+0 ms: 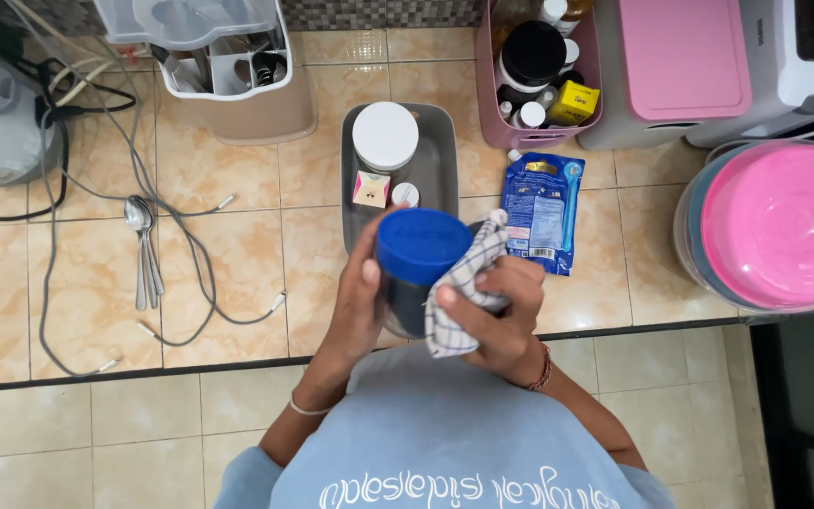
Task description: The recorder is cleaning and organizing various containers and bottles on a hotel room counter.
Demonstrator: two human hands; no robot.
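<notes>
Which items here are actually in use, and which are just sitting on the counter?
In use:
- left hand gripping the blue-lidded jar
- right hand pressing the checked cloth against the jar

Lying about:
- spoons
- grey tray with white-lidded jar
- blue pouch
- grey cables
- pink-lidded tub

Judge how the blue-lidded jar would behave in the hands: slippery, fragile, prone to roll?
The blue-lidded jar looks smooth-walled, so probably slippery bare-handed; the left hand wraps it while the right hand presses a checked cloth against it. Its round body would likely roll if laid down. Glass or plastic: cannot tell.
</notes>
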